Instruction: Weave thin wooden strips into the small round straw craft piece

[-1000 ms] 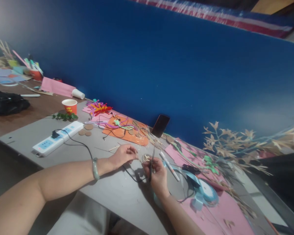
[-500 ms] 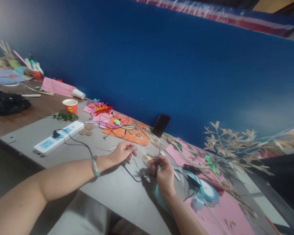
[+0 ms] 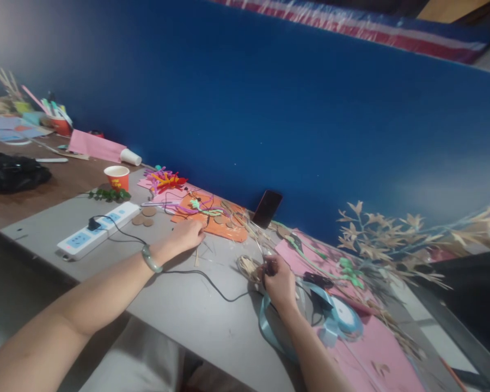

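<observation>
My left hand (image 3: 188,235), with a green bangle (image 3: 151,259) on the wrist, is at the near left edge of an orange sheet (image 3: 228,233). Its fingers are curled down and pressed together; what lies between them is hidden. My right hand (image 3: 281,280) is closed around a slim dark tool (image 3: 265,268), whose kind is too blurred to tell. Beside that hand lies a small coil of pale cord (image 3: 247,267). A black cable (image 3: 204,276) runs across the grey table between my hands. Pale blue ribbon (image 3: 265,321) loops under my right wrist.
A white power strip (image 3: 102,231) and a paper cup (image 3: 117,178) stand at left. Colourful pipe cleaners (image 3: 165,179) and wooden discs (image 3: 148,212) lie behind my left hand. A phone (image 3: 267,208) leans on the blue wall (image 3: 245,109). Dried flowers (image 3: 375,234) and pink paper (image 3: 379,354) are at right.
My left hand has moved left and away from me to the orange sheet, and its fingers have curled down. The dark tool in my right hand has tilted, while that hand has shifted slightly.
</observation>
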{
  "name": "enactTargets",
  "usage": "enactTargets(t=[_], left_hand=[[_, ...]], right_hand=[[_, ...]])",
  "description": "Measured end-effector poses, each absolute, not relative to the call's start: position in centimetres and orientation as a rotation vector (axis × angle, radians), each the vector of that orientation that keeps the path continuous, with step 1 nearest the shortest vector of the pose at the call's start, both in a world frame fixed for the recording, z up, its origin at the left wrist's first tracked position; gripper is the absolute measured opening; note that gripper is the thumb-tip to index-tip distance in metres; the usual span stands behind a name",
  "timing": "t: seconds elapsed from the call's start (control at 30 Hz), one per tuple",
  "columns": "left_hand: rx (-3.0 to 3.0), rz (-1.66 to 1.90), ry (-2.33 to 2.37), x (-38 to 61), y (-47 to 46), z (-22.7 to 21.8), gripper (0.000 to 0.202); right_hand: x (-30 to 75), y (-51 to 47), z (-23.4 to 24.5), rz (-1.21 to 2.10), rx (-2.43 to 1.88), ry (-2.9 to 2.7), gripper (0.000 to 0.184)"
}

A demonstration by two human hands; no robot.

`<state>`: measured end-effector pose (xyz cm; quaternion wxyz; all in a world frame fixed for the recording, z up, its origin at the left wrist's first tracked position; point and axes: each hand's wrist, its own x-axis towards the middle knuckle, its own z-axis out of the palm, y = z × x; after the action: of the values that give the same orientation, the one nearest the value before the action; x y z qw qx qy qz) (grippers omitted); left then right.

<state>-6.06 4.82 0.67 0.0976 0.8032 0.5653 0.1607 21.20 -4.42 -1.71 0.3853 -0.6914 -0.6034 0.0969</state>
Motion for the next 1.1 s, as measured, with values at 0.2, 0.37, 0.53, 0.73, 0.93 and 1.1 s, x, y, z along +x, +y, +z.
enactTargets(t=[0.2, 0.37, 0.53, 0.73, 0.93, 1.1], left_hand=[[2.361, 0.162, 1.589, -7.3, 5.1, 1.4, 0.021], [2.383, 0.041, 1.57, -7.1, 5.2, 0.7, 0.019], [2.41, 0.045, 1.591, -6.8, 4.7, 0.5, 0.019], [2.464, 0.006, 1.596, -6.7, 4.8, 0.5, 0.018], [2.455, 0.02, 1.605, -6.8, 5.0, 0.2, 0.018], [2.47, 0.055, 1.569, -7.1, 5.2, -0.1, 0.017]], right_hand=[[21.5, -4.2, -2.0, 0.204, -1.863, -1.573, 0.029], [21.5, -4.2, -1.9, 0.178, -1.899, -1.593, 0.029], [21.5, -4.1, -1.9, 0.164, -1.903, -1.599, 0.028], [21.5, -4.1, -2.2, 0.197, -1.861, -1.574, 0.028], [21.3, -4.1, -1.7, 0.14, -1.713, -1.411, 0.031], [20.7, -4.4, -1.3, 0.077, -1.648, -1.406, 0.026]])
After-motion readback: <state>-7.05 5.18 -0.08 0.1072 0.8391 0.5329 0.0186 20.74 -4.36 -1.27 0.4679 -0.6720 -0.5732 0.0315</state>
